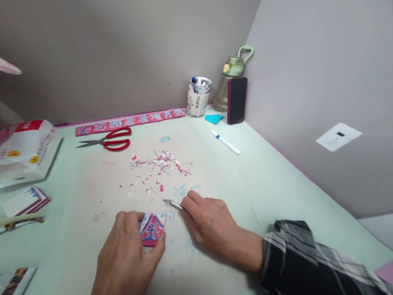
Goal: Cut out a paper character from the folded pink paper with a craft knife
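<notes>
Between the thumb and fingers of my left hand (pixel 128 249) is a small square carving block (pixel 153 229), pink with blue lines and a white corner. My right hand (pixel 210 219) grips a craft knife (pixel 173 204), its blade pointing left, a short way from the block and apart from it. Beyond both hands lies a scatter of red and white shavings (pixel 164 161). A row of carved pink blocks (pixel 129 122) with characters lines the back edge of the table.
Red-handled scissors (pixel 107 141) lie at the back. A pen cup (pixel 198 98), a green-lidded bottle (pixel 227 80), a phone (pixel 237 101) and a white marker (pixel 226 142) stand or lie to the right. At left are a white package (pixel 16 152) and stacked blocks (pixel 26 200).
</notes>
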Tool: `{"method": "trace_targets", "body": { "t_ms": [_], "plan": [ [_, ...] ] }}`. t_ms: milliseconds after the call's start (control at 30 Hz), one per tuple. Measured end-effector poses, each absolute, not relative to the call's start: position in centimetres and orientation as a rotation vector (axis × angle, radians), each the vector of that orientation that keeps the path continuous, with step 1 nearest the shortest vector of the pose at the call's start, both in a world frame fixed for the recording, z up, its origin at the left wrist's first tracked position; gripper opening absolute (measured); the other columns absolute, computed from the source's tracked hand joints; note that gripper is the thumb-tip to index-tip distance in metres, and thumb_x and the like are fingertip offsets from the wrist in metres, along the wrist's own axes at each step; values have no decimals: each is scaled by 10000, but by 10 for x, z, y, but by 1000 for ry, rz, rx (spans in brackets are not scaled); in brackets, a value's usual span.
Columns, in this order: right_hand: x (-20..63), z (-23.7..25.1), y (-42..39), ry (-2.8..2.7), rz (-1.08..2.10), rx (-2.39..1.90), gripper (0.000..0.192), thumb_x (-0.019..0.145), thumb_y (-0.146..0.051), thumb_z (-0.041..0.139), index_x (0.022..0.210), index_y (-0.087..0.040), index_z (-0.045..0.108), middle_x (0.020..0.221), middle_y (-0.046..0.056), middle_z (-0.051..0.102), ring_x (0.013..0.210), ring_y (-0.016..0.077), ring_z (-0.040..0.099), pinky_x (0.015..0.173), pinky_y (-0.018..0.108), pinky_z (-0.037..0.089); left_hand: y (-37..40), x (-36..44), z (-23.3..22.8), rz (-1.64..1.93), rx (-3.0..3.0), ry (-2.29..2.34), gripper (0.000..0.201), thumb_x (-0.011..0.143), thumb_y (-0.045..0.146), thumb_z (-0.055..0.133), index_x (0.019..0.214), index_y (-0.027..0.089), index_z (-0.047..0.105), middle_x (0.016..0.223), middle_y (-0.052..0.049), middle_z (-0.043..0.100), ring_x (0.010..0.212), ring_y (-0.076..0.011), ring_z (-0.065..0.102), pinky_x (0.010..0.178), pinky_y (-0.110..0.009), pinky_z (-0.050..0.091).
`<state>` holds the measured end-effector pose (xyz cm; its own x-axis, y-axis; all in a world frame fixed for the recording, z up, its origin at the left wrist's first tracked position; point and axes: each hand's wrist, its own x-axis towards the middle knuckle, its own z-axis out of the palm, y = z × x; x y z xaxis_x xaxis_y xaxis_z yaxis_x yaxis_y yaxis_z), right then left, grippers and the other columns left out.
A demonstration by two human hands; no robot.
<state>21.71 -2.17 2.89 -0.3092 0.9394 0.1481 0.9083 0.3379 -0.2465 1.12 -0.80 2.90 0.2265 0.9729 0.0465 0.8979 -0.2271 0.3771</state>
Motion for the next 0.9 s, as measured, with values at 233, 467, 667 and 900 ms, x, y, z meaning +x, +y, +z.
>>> {"method": "trace_targets", "body": {
  "t_ms": [233,467,667,900],
  "plan": [
    [231,40,-37,-2276,528,-1417,190,1024,-190,420,999,-163,607,877,38,618,705,153,548,638,273,385,-8,10,27,467,2247,1725,243,891,445,461,1008,233,484,934,-41,569,859,-261,665,732,-408,514],
    [230,40,-41,-2351,538,-1408,174,1022,-199,438,986,-160,603,885,38,624,657,146,526,609,281,355,-8,9,22,574,2340,1686,220,906,417,492,1023,232,484,909,-21,554,799,-235,651,699,-384,505],
    [229,39,-40,-2344,520,-1393,199,1031,-202,420,946,-162,596,848,30,600,639,150,524,601,294,355,-9,9,20,572,2354,1706,204,901,379,524,1037,234,480,918,-13,551,814,-227,652,705,-370,506],
    [227,39,-41,-2338,518,-1389,207,1031,-201,416,965,-157,607,852,37,613,652,159,554,603,299,371,-8,12,23,535,2322,1742,196,879,346,544,1030,240,479,924,-10,549,822,-229,652,712,-371,504]
  ]
}}
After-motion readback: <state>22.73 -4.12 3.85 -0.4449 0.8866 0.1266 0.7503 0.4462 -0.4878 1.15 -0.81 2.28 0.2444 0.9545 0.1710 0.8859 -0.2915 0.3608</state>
